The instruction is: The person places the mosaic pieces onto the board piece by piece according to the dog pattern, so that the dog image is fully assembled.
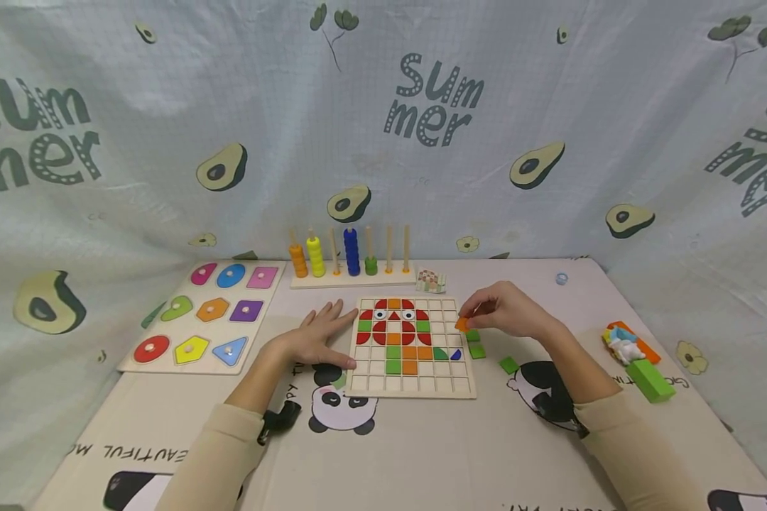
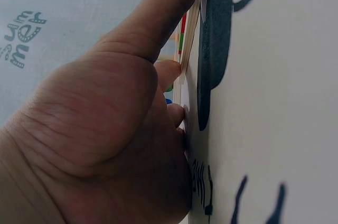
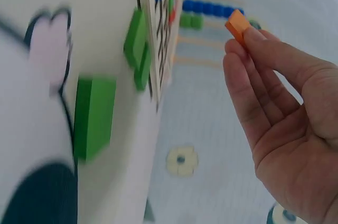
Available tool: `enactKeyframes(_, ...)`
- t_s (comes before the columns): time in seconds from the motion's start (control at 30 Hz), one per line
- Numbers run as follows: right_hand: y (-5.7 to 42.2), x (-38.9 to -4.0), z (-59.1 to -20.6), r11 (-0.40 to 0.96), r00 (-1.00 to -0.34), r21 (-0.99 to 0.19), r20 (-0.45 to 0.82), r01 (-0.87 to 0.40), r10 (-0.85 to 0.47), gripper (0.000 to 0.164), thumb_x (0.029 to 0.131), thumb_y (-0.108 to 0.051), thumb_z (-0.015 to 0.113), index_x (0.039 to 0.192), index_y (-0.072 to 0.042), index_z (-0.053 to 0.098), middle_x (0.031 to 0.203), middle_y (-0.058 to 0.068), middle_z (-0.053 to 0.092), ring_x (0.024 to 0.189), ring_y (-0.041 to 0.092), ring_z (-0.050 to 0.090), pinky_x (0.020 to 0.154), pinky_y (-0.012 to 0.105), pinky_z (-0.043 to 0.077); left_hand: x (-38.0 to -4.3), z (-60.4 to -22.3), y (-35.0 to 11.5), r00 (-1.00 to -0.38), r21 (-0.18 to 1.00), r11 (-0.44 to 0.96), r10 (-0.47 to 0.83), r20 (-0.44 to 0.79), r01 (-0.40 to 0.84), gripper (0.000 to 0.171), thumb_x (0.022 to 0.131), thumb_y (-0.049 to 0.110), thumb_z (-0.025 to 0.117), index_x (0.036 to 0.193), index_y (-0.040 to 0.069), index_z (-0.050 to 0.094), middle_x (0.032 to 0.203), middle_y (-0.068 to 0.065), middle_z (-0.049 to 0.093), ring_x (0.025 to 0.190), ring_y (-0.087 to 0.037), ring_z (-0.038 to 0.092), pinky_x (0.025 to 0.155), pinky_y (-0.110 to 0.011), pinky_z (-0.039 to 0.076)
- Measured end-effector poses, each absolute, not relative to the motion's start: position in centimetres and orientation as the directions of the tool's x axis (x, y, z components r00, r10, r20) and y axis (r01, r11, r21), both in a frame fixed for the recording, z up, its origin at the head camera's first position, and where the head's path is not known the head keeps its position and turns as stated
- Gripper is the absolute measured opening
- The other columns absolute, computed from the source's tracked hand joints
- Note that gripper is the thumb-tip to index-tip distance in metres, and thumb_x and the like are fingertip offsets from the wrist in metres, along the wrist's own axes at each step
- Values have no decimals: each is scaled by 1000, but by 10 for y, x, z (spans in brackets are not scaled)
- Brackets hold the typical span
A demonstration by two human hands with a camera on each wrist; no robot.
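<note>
A wooden grid board (image 1: pixel 371 389) lies mid-table, its cells partly filled with red, orange, green and blue tiles that form an animal-like picture. My left hand (image 1: pixel 319 339) rests at the board's left edge, fingers spread and thumb touching the rim; in the left wrist view that thumb (image 2: pixel 153 18) lies along the edge. Above the board's right side, my right hand (image 1: pixel 510 310) pinches an orange square tile (image 3: pixel 238 25) between thumb and fingers. Below that hand, green square tiles (image 1: pixel 477 350) lie by the board's right edge, with another green tile (image 1: pixel 508 365) farther right.
A shape puzzle board (image 1: pixel 192 284) lies at the left. Behind the grid stands a bead counter (image 1: pixel 358 281) with upright pegs, beside a small picture card (image 1: pixel 431 281). At right are a green block (image 1: pixel 650 381), an orange block (image 1: pixel 645 348) and a small figure (image 1: pixel 623 346).
</note>
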State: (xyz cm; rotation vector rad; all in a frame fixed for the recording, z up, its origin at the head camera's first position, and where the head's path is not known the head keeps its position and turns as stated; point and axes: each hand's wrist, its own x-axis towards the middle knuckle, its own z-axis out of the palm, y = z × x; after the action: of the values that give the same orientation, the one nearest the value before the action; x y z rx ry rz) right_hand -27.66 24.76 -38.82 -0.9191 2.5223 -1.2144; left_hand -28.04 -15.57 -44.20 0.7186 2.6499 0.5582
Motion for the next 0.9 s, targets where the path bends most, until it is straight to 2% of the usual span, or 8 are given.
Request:
enactKeyframes(0.2, 214, -273, -391, 449, -709, -739, 54, -502, -703, 14, 82, -8, 75, 95, -12, 75, 92, 0, 73, 79, 17, 67, 73, 28, 57, -280, -442, -156, -816, 450, 795, 537, -214, 406, 106, 72, 69, 68, 155, 28, 16, 162, -10, 0, 147, -31, -7, 117, -54, -5)
enactKeyframes(0.43, 190, -269, -397, 458, -659, -718, 1, -524, -752, 15, 81, -6, 76, 96, -10, 76, 94, -1, 72, 78, 13, 65, 71, 27, 57, -280, -442, -156, -814, 460, 790, 541, -211, 406, 106, 72, 68, 69, 155, 27, 16, 161, -10, 0, 147, -32, -8, 117, -54, -5)
enactKeyframes(0.57, 183, -265, -401, 458, -629, -695, -10, -555, -777, 15, 80, -7, 77, 94, -13, 77, 91, -3, 72, 76, 11, 65, 69, 26, 56, -280, -442, -155, -813, 460, 790, 542, -213, 406, 106, 72, 68, 69, 155, 27, 17, 162, -10, 0, 147, -31, -8, 117, -54, -5)
enactKeyframes(0.73, 175, -261, -405, 490, -613, -647, -45, -584, -789, 16, 80, -7, 78, 92, -17, 78, 87, -8, 72, 74, 8, 62, 67, 25, 55, -281, -443, -156, -814, 456, 792, 540, -214, 405, 107, 71, 69, 68, 155, 28, 16, 162, -10, 0, 147, -31, -8, 117, -53, -5)
enactKeyframes(0.9, 171, -258, -406, 496, -613, -640, -50, -587, -789, 13, 79, -7, 78, 89, -16, 77, 85, -8, 71, 71, 7, 62, 66, 24, 55, -282, -443, -156, -814, 455, 793, 539, -214, 405, 107, 71, 69, 68, 155, 28, 16, 162, -10, 0, 147, -31, -8, 117, -54, -5)
